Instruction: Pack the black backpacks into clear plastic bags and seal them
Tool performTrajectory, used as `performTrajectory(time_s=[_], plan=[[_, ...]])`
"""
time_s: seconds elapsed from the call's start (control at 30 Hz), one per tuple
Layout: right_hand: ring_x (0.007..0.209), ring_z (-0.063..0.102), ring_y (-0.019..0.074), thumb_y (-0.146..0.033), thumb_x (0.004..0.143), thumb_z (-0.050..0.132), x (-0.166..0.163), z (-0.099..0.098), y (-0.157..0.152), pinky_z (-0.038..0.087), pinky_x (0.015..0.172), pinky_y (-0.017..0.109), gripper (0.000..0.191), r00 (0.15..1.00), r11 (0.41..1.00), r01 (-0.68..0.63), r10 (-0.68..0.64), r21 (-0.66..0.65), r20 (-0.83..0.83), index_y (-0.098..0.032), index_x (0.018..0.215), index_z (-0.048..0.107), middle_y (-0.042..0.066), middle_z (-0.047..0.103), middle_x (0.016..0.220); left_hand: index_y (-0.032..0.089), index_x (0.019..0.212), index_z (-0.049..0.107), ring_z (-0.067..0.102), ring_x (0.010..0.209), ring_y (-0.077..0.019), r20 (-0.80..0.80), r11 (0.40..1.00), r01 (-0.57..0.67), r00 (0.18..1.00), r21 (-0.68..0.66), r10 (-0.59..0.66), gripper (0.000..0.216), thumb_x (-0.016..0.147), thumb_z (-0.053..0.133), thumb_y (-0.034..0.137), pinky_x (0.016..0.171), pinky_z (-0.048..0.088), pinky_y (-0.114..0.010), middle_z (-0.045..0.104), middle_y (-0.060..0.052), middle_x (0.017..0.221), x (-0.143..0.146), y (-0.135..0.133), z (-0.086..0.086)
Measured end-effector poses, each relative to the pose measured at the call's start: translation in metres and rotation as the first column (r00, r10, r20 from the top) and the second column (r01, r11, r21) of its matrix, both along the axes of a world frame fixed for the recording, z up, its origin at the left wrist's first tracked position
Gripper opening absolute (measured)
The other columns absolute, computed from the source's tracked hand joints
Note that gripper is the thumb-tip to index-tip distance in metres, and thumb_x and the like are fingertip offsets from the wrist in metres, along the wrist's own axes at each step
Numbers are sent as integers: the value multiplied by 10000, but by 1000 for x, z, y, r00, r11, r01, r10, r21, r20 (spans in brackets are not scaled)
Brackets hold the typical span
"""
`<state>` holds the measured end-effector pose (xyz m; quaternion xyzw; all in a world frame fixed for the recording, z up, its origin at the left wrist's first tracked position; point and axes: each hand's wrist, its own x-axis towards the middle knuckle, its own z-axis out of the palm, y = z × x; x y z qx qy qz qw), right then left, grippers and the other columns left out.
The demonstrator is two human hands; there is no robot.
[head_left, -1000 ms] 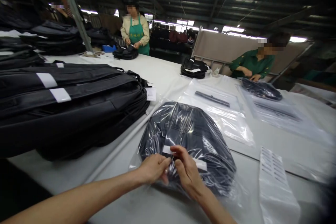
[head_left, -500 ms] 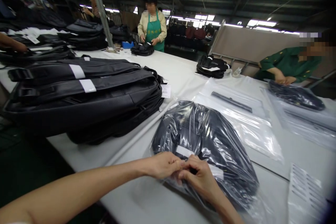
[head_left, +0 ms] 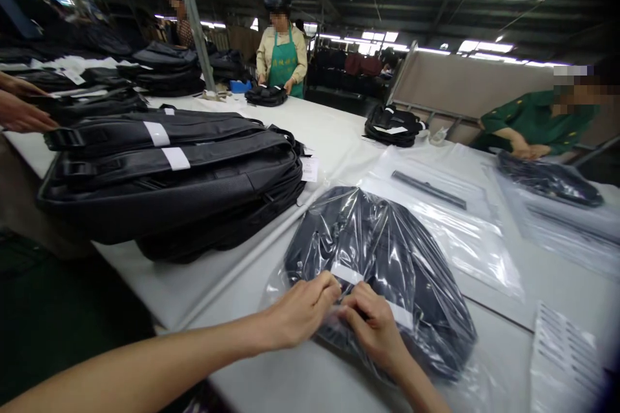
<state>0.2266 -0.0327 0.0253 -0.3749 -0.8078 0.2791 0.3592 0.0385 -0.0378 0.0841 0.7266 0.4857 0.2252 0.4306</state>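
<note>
A black backpack in a clear plastic bag (head_left: 387, 232) lies on the white table in front of me, with white bands round its straps under the film. My left hand (head_left: 310, 306) is closed in a pinch on the bag's plastic near the lower straps. Close beside it, my right hand (head_left: 371, 322) also has its fingers closed on the film. The fingertips are a short gap apart, with plastic between them. To the left rests a stack of black backpacks (head_left: 194, 181), with a white tag (head_left: 310, 169) hanging at its right end.
Flat clear bags (head_left: 436, 206) lie to the right, near a sheet of labels (head_left: 564, 358). A co-worker in green (head_left: 527, 122) handles another bagged backpack (head_left: 547, 177). Another person's hand (head_left: 24, 113) reaches in from the left. A co-worker in a green apron (head_left: 283, 55) stands behind the table.
My hands have moved slightly apart on the plastic. At the left, another person's hands have come to the end of the backpack stack. The view has shifted a little.
</note>
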Motion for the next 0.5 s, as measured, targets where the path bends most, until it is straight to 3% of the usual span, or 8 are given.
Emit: performTrajectory(time_s=[0.1,0.17,0.2,0.27,0.33,0.4,0.43,0.5], plan=[[672,487,152,-244,877,498,1,0,0,371,614,287,210,1000,1000,20,-20,-7,-5,-191,685,565,-2,518,634,200,1220,478,533,1062,-213,47,979,69,996,194,-79,465,922,287,501,920,392,-323,580,-86,1155,-45,-7,9],[673,487,152,-248,878,496,2,0,0,374,617,288,211,1000,1000,18,-18,-12,-8,-193,687,569,-3,519,632,211,1347,356,349,1264,-300,-90,921,141,989,363,-116,724,777,495,635,1041,281,-445,414,-136,1361,-83,-13,0],[671,487,152,-250,878,497,2,-1,0,375,616,288,212,1000,1000,17,-17,-15,-10,-194,687,571,-3,522,633,212,1387,287,281,1294,-350,-205,865,206,971,457,-123,924,655,602,679,1056,218,-523,344,-165,1407,-100,-17,-9],[668,489,151,-256,876,502,1,-1,0,378,614,288,215,1000,1000,20,-20,-24,-10,-196,683,575,-3,526,634,265,1394,265,254,1295,-400,-392,725,321,917,609,-77,1031,548,702,661,1032,113,-641,239,-186,1459,-122,-23,-31],[667,492,152,-258,876,503,1,-1,0,380,609,288,223,1000,999,25,-25,-29,-7,-198,675,579,-1,533,632,310,1351,331,329,1265,-366,-419,583,334,908,741,14,859,627,722,557,1021,127,-656,270,-169,1454,-121,-27,-52],[663,493,152,-255,874,501,0,-1,0,380,604,287,227,999,999,36,-36,-24,-3,-200,670,583,-1,534,627,293,1244,470,456,1176,-286,-320,504,275,947,819,3,516,776,656,403,1034,236,-579,461,-131,1340,-103,-27,-63],[659,493,151,-255,871,505,1,-1,0,380,601,285,225,999,999,48,-48,-24,-5,-200,668,585,-1,534,625,257,1149,548,525,1094,-246,-229,524,218,972,823,-44,327,837,590,346,1016,317,-513,569,-115,1217,-92,-26,-65],[649,495,148,-259,861,522,1,-1,0,383,596,280,224,996,996,80,-81,-33,-21,-201,654,583,-4,535,620,190,896,625,618,832,-178,44,713,-2,998,701,-41,219,911,447,317,841,485,-355,670,-79,889,-73,-22,-64]])
